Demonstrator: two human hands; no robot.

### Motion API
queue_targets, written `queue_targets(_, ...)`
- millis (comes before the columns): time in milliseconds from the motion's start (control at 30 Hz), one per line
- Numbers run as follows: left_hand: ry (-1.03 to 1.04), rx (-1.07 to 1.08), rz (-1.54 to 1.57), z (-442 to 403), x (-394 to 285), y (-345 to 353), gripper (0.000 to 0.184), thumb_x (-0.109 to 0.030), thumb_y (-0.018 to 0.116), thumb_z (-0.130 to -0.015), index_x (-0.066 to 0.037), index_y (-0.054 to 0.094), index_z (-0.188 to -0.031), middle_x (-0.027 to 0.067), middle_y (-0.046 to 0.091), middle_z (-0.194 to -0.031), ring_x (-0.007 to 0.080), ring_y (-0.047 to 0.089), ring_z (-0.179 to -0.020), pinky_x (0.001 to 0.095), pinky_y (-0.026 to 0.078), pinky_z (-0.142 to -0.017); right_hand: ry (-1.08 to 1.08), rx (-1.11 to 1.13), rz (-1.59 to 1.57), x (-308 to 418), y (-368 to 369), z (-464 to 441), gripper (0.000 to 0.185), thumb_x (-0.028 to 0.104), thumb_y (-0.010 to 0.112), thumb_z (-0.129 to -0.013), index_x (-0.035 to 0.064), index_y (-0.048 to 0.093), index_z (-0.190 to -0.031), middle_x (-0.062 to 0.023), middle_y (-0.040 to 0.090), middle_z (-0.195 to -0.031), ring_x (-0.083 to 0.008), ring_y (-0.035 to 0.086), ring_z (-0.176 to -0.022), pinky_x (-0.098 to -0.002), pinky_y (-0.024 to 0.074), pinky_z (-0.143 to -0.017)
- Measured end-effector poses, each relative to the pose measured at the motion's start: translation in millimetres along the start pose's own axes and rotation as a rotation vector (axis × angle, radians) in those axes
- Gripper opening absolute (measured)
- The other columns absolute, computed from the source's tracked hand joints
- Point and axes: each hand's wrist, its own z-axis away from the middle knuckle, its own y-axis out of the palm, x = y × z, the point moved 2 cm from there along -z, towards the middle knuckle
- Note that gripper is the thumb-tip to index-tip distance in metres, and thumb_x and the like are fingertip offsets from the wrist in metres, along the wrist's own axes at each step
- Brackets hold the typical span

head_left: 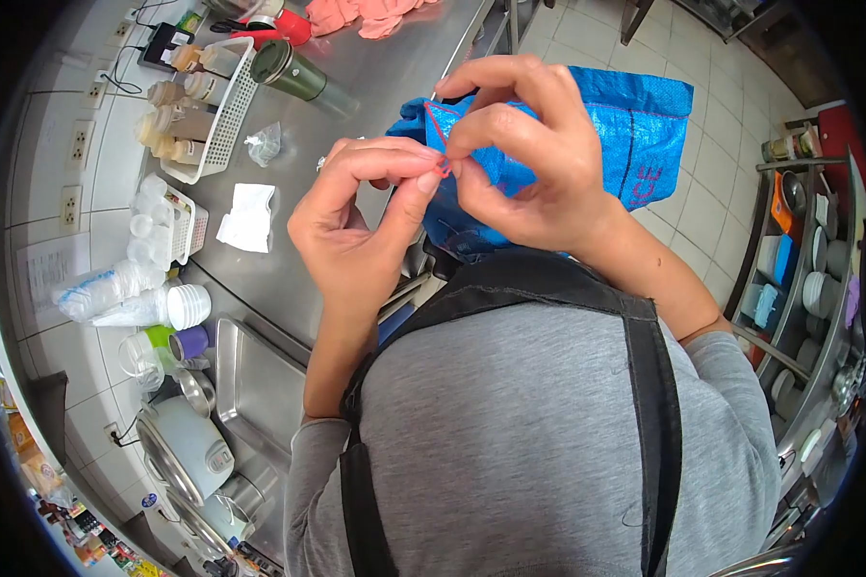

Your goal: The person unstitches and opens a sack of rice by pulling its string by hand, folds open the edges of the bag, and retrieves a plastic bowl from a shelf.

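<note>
My left hand (356, 202) and my right hand (534, 154) meet in front of my chest, fingertips almost touching. Both pinch a thin red string (435, 117), which runs up from the fingertips along the side of a blue woven plastic bag (659, 120). A small red loop or knot shows between the fingers; its exact form is too small to tell. The bag lies behind and below my right hand, at the edge of the steel counter (375, 87), partly hidden by that hand.
On the counter stand a green tumbler (289, 72), a white basket (223, 115) of sauce bottles, a white paper (247, 217) and a small clear plastic bag (264, 144). Plastic cups (188, 306), a steel sink (250, 375) and a rice cooker (188, 447) are at left. Shelves (789, 279) hold dishes at right.
</note>
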Motion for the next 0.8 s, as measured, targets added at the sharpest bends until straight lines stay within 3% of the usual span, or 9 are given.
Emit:
queue_targets(200,-0.176,0.026,0.266,2,6,0,0.012,0.006,0.070,-0.087,0.002,0.067,-0.098,0.0127,0.072,-0.098,0.0146,0.065,-0.091,0.0260,0.049,-0.079,0.218,-0.026,-0.332,-8,0,8,0.014,-0.001,0.069,-0.073,0.0078,0.067,-0.084,-0.0085,0.064,-0.107,-0.0159,0.064,-0.084,-0.0300,0.0485,-0.076)
queue_targets(300,-0.198,0.033,0.298,3,8,-1,0.013,0.006,0.069,-0.088,0.003,0.066,-0.101,0.0144,0.071,-0.099,0.0153,0.066,-0.092,0.0263,0.050,-0.081,0.282,0.020,-0.349,-9,-3,12,0.013,0.001,0.070,-0.076,0.0045,0.066,-0.088,-0.0153,0.065,-0.114,-0.0257,0.060,-0.110,-0.0373,0.0455,-0.096)
queue_targets(600,-0.153,0.058,0.251,2,11,-3,0.012,0.005,0.072,-0.086,0.003,0.068,-0.097,0.0132,0.071,-0.099,0.0150,0.065,-0.091,0.0260,0.048,-0.078,0.129,0.099,-0.079,-3,-15,0,0.016,0.000,0.073,-0.076,0.0037,0.071,-0.091,-0.0150,0.065,-0.112,-0.0256,0.063,-0.106,-0.0344,0.0504,-0.088)
queue_targets(700,-0.145,0.039,0.179,2,13,-5,0.011,0.005,0.073,-0.084,0.001,0.070,-0.094,0.0119,0.072,-0.099,0.0153,0.065,-0.091,0.0271,0.048,-0.078,0.115,0.056,-0.093,-9,-7,3,0.016,0.010,0.076,-0.072,0.0142,0.071,-0.087,-0.0006,0.065,-0.104,-0.0183,0.062,-0.091,-0.0330,0.0379,-0.078)
queue_targets(800,-0.087,0.052,0.098,2,13,-6,0.011,0.005,0.075,-0.082,-0.001,0.071,-0.091,0.0102,0.072,-0.098,0.0167,0.065,-0.093,0.0290,0.048,-0.081,0.100,0.093,-0.013,-1,-7,2,0.017,0.010,0.078,-0.072,0.0150,0.070,-0.086,0.0001,0.065,-0.104,-0.0161,0.062,-0.089,-0.0325,0.0374,-0.079)
